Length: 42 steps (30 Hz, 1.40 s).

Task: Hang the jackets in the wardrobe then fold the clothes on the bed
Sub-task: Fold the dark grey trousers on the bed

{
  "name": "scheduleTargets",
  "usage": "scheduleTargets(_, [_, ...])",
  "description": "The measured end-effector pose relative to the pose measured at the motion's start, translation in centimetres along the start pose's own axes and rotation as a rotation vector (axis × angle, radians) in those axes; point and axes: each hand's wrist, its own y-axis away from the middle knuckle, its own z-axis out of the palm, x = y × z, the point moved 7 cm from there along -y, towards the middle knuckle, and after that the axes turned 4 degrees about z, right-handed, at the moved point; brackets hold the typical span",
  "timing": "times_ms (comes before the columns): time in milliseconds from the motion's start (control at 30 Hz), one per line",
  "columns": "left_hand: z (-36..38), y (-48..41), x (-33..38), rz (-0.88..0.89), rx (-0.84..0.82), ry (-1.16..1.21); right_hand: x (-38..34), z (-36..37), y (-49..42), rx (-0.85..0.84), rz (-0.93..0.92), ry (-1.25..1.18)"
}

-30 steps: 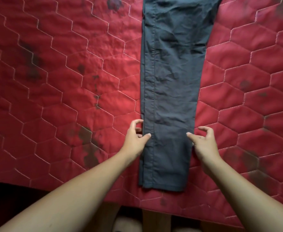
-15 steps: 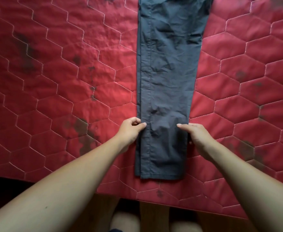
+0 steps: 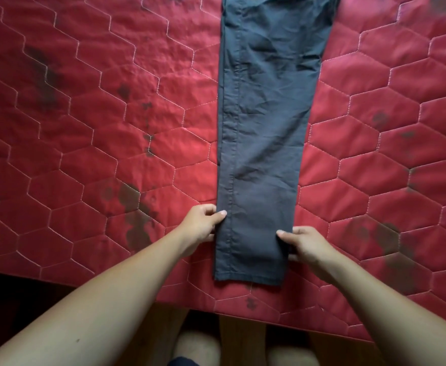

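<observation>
l hand (image 3: 203, 223), r hand (image 3: 310, 244) pinch creased grey trousers (image 3: 266, 128)

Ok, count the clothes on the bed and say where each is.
1. The grey trousers lie lengthwise on the red quilt, hem toward the near edge, the left hand and right hand pinching their sides. More may lie out of frame.

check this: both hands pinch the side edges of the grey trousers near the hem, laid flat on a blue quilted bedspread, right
Only the colour is wrong: the head view shows a red quilted bedspread, not blue. The left hand and right hand do pinch the side edges of the grey trousers near the hem.
</observation>
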Motion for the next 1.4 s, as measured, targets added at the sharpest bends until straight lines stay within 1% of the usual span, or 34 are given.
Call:
scheduleTargets(67, [-0.4, 0.1, -0.8, 0.002, 0.052, -0.016, 1.0, 0.1, 0.2, 0.001, -0.006, -0.007])
scheduleTargets(133, [-0.5, 0.4, -1.3, -0.009, 0.062, -0.011, 1.0, 0.3, 0.5, -0.004, -0.016, -0.012])
scheduleTargets(233, [-0.3, 0.7, -1.5, -0.041, -0.017, 0.068, 0.4, 0.2, 0.3, 0.000, -0.023, 0.028])
scheduleTargets(333, [-0.6, 0.7, -1.5, -0.062, -0.075, 0.035, 0.1, -0.4, -0.3, -0.006, -0.004, 0.091])
scheduleTargets(433, [-1.0, 0.8, -1.8, -0.023, -0.034, 0.044, 0.4, -0.9, -0.6, 0.001, 0.019, 0.085])
scheduleTargets(600, [-0.9, 0.7, -2.0, -0.022, 0.029, 0.135, 0.3, -0.7, -0.9, 0.000, 0.053, 0.012])
scheduleTargets(667, [-0.7, -0.3, -0.2, 0.013, 0.054, 0.185, -1.5, -0.6, -0.9, 0.001, 0.023, -0.048])
scheduleTargets(767, [-0.5, -2.5, 4.5, 0.097, 0.083, 0.232, -6.7, -1.0, -1.4, 0.033, -0.104, -0.169])
scheduleTargets(900, [-0.7, -6.4, 11.3, 0.239, 0.159, 0.219, -15.6, -2.5, -3.5, 0.145, -0.256, -0.269])
scheduleTargets(1000, [-1.1, -8.4, 14.8, 0.323, 0.213, 0.206, -19.9, -3.7, -5.0, 0.234, -0.312, -0.303])
scheduleTargets(1100, [-1.9, -8.6, 14.8, 0.316, 0.259, 0.184, -20.2, -4.5, -5.5, 0.285, -0.315, -0.220])
scheduleTargets(1167, [-2.4, -8.4, 14.1, 0.266, 0.249, 0.183, -19.6, -4.6, -5.5, 0.256, -0.298, -0.217])
scheduleTargets(1233, [-2.6, -8.5, 14.6, 0.220, 0.190, 0.194, -19.9, -4.6, -5.4, 0.200, -0.283, -0.250])
scheduleTargets(1300, [-2.8, -9.4, 16.8, 0.215, 0.144, 0.208, -22.2, -4.8, -5.7, 0.169, -0.306, -0.268])
scheduleTargets(1400, [-3.1, -11.9, 22.3, 0.272, 0.150, 0.224, -28.3, -5.9, -6.7, 0.204, -0.421, -0.315])
